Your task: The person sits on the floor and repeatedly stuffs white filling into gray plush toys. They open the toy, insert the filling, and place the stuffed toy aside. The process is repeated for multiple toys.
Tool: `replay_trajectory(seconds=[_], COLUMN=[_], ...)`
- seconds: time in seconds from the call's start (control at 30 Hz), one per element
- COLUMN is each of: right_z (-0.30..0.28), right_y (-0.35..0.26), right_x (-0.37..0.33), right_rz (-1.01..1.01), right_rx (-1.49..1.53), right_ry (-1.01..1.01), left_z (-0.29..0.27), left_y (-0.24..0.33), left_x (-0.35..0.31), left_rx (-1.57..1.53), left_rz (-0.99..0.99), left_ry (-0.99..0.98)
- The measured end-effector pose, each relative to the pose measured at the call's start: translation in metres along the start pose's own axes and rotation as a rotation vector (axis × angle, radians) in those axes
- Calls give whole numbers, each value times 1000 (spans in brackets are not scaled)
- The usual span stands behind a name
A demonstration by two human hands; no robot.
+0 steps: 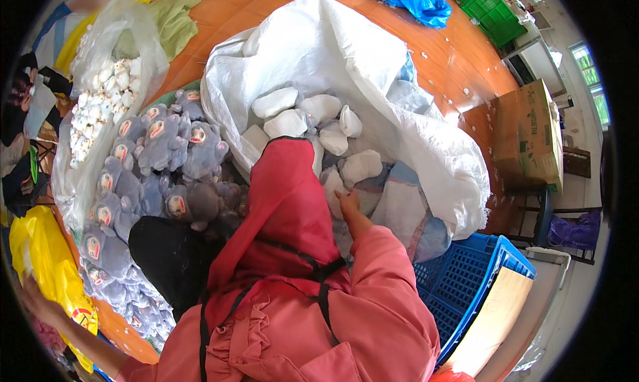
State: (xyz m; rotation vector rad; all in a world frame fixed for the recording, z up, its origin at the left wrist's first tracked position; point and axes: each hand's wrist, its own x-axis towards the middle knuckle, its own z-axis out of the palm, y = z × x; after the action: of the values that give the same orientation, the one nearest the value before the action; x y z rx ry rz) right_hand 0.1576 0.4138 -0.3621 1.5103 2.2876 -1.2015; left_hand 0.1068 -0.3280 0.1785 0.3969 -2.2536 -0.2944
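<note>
My right hand (351, 207) reaches into a large white woven sack (313, 42), its fingers closed at the edge of a white-and-grey plush piece (332, 190). Several similar pieces, rounded with white fronts and grey backs, lie loose around it, such as a plush piece (361, 166) just beyond. My left arm stretches out to the far left, where my left hand (41, 302) is beside a yellow plastic bag (50, 255). Its fingers are dim and blurred at the picture's rim, so what they touch is unclear.
Left of the sack, grey plush toys (160, 136) with small faces are heaped. Behind them stands a clear bag (146, 36) of small white pieces. A blue plastic crate (452, 282) is at my right, a cardboard box (529, 139) farther off, and a green crate (491, 12) at the back.
</note>
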Motion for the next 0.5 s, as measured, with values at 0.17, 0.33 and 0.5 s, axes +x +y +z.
replay_trajectory(seconds=[0.17,0.33,0.5], right_z=[-13,-16,-2], right_y=[-23,-53,-40], right_x=[23,30,57], right_rz=[407,646,702], right_rx=[595,896,975], right_ry=[53,23,30], left_z=[78,95,105], left_y=[63,63,69], left_x=[-70,-77,-65], left_rx=[-36,-67,-28], left_rz=[-44,-44,88], left_ry=[-1099,-779,-768])
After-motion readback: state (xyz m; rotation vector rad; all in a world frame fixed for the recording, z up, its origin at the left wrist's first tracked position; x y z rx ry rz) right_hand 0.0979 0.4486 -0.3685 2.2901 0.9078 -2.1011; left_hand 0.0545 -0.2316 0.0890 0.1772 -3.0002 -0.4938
